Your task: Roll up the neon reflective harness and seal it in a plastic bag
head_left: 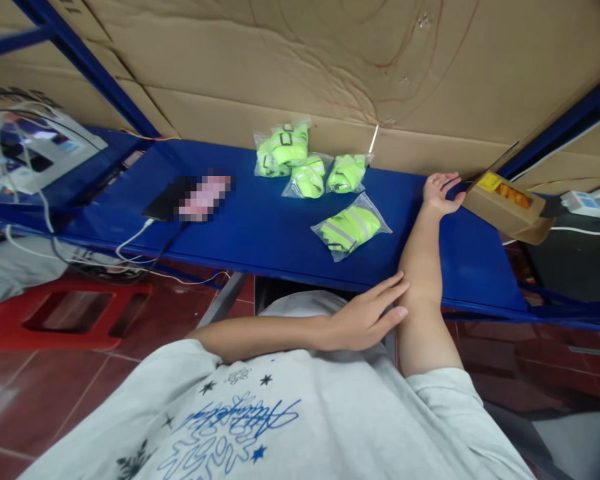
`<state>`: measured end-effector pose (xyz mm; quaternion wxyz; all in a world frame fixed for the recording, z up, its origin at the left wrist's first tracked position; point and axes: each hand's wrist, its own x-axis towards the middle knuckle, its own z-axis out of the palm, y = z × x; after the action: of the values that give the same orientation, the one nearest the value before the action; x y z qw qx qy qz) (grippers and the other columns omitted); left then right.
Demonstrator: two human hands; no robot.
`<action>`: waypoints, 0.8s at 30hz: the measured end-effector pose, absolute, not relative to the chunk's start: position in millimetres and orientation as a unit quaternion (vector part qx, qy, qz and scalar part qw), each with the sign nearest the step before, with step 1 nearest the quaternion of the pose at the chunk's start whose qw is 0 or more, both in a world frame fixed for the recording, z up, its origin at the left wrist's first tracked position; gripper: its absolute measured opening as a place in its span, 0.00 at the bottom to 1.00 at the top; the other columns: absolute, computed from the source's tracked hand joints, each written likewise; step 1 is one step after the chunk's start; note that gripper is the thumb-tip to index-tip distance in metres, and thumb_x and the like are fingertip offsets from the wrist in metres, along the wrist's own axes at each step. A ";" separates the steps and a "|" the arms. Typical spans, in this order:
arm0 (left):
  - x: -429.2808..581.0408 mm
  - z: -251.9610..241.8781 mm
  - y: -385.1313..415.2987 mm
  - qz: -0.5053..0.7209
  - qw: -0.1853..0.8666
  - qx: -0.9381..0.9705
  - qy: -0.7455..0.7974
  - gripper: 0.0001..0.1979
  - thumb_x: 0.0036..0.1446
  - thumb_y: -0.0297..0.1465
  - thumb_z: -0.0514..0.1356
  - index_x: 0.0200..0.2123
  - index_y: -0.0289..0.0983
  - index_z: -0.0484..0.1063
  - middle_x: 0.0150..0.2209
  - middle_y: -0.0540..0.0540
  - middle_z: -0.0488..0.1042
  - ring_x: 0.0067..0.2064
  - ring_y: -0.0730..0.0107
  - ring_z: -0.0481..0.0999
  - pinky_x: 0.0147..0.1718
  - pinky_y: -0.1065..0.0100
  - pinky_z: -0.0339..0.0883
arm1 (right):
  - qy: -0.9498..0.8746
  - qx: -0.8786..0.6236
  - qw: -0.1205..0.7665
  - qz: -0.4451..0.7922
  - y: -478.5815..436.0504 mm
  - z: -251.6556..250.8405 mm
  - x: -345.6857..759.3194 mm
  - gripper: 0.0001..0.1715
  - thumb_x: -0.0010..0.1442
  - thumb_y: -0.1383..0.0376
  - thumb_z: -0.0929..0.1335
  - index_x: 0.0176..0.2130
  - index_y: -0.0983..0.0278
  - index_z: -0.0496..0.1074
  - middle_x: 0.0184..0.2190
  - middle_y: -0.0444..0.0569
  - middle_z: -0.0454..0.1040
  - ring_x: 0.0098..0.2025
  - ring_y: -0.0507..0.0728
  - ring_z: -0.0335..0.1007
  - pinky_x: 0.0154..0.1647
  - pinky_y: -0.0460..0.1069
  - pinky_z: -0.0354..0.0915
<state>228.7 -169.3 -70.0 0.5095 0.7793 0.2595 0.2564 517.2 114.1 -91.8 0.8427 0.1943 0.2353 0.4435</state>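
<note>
My left hand (365, 313) lies across my body with its fingertips touching my right forearm near the elbow. It holds nothing, and its fingers are apart. Stretched over the blue table (260, 233), my right hand (441, 192) has its fingers spread and is empty. Just to its right is an open cardboard box (510, 207) with something orange inside. Left of my right forearm lies a clear bag with a folded neon-yellow reflective garment (353, 229). Behind it are more bagged bundles: a small one (347, 173), another (307, 177) and a larger one (283, 148).
A blurred-out pink and black item (195, 197) lies on the table's left side beside a white cable (135, 240). Cardboard sheets (280, 67) stand behind the table. At left are a white device (55, 150) with cables and a red stool (70, 313); white plugs (587, 203) are at right.
</note>
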 end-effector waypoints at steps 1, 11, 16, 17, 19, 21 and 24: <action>226.8 -68.2 -173.4 0.259 0.512 0.777 0.260 0.33 0.76 0.48 0.47 0.76 0.38 0.55 0.79 0.42 0.49 0.79 0.64 0.50 0.79 0.56 0.48 | 0.246 0.201 0.837 0.446 115.1 -91.1 517.1 0.16 0.64 0.70 0.69 0.52 0.69 0.77 0.61 0.60 0.74 0.72 0.60 0.65 0.74 0.70 0.56; 251.3 -71.0 -165.6 0.244 0.530 0.766 0.270 0.37 0.75 0.47 0.49 0.79 0.37 0.44 0.80 0.40 0.41 0.81 0.63 0.42 0.80 0.54 0.40 | 0.296 0.203 0.808 0.468 122.0 -87.3 512.7 0.11 0.65 0.69 0.69 0.46 0.67 0.79 0.56 0.55 0.77 0.70 0.59 0.67 0.69 0.66 0.66; 271.0 -83.4 -144.2 0.339 0.542 0.707 0.302 0.27 0.72 0.41 0.55 0.70 0.39 0.63 0.74 0.36 0.57 0.76 0.57 0.57 0.77 0.52 0.53 | 0.290 0.190 0.812 0.469 123.4 -87.6 510.1 0.11 0.65 0.69 0.69 0.46 0.67 0.79 0.55 0.57 0.77 0.67 0.61 0.70 0.68 0.67 0.67; 275.3 -85.8 -139.0 0.370 0.549 0.677 0.321 0.22 0.72 0.39 0.55 0.64 0.39 0.69 0.68 0.36 0.66 0.71 0.57 0.66 0.72 0.52 0.61 | 0.290 0.192 0.811 0.470 123.5 -87.7 509.9 0.11 0.65 0.69 0.69 0.47 0.66 0.79 0.56 0.56 0.77 0.68 0.60 0.70 0.68 0.67 0.67; 281.9 -87.7 -132.4 0.399 0.565 0.633 0.348 0.13 0.72 0.36 0.55 0.52 0.38 0.75 0.54 0.40 0.74 0.57 0.62 0.75 0.60 0.58 0.71 | 0.290 0.194 0.811 0.470 123.6 -87.8 510.2 0.13 0.66 0.69 0.68 0.48 0.65 0.79 0.56 0.55 0.77 0.69 0.60 0.68 0.70 0.67 0.66; 283.2 -85.0 -134.5 0.394 0.574 0.628 0.349 0.10 0.71 0.35 0.55 0.45 0.38 0.75 0.47 0.44 0.75 0.48 0.66 0.76 0.50 0.63 0.72 | 0.289 0.185 0.813 0.470 124.2 -88.0 511.4 0.13 0.65 0.69 0.68 0.48 0.65 0.79 0.56 0.56 0.77 0.69 0.61 0.68 0.71 0.69 0.64; 273.9 -74.6 -149.6 0.373 0.587 0.640 0.328 0.09 0.69 0.33 0.58 0.37 0.38 0.74 0.40 0.47 0.75 0.38 0.71 0.73 0.39 0.68 0.69 | 0.278 0.155 0.823 0.471 126.1 -89.1 513.1 0.11 0.65 0.68 0.68 0.46 0.63 0.80 0.55 0.55 0.78 0.67 0.63 0.71 0.70 0.71 0.64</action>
<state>273.9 -149.6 -74.6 0.5869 0.6397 0.3278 0.3727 513.1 126.1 -89.1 0.8230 0.1550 0.2779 0.4706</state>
